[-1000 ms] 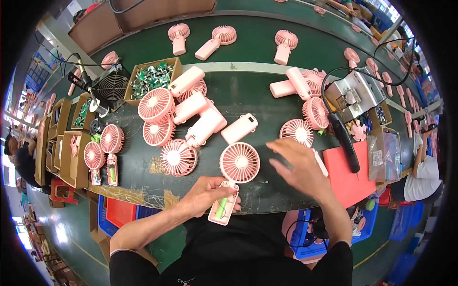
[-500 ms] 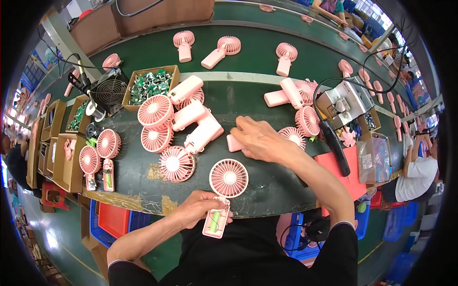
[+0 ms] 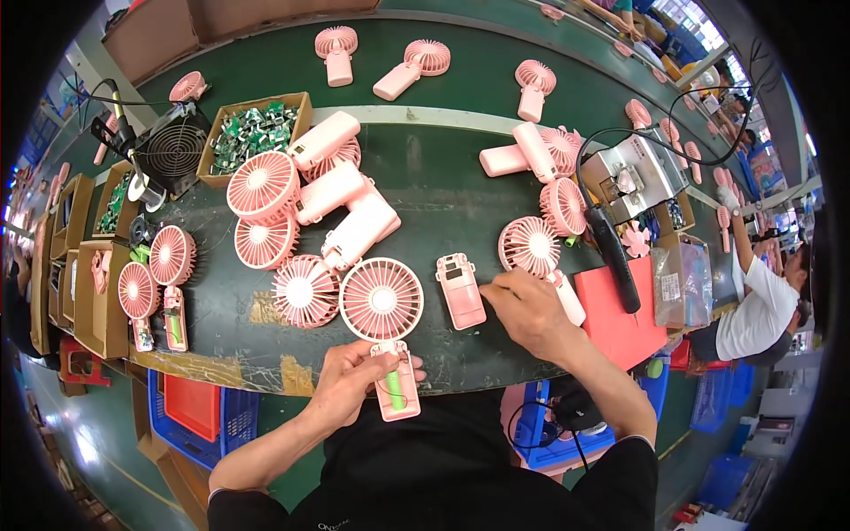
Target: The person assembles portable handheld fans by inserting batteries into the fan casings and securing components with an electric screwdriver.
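Note:
My left hand (image 3: 347, 379) is closed on a pink handheld fan (image 3: 382, 299), thumb on top of its handle. That handle lies open toward me, showing a green battery cell (image 3: 394, 388) and a thin wire inside. Flat on the bench, to the right of the fan, is a pink handle casing (image 3: 461, 296) with dark cutouts at one end. My right hand (image 3: 529, 317) hovers low just beside the casing's right edge, fingers bent. Its fingertips are partly hidden, so what it may hold does not show. Another pink fan (image 3: 529, 246) lies beyond it, its handle partly behind the hand.
Several assembled fans (image 3: 341, 199) are piled left of centre. Two open-handled fans (image 3: 173, 257) lie at the left. Circuit boards fill a cardboard box (image 3: 305, 113). A soldering iron (image 3: 615, 257) rests over a red sheet (image 3: 620, 332) at the right. More fans lie on the green conveyor (image 3: 478, 66).
My right hand has drawn nearer and to the right, and the casing it covered is now exposed, lying closer to me. The fan in my left hand has shifted slightly left and up in view.

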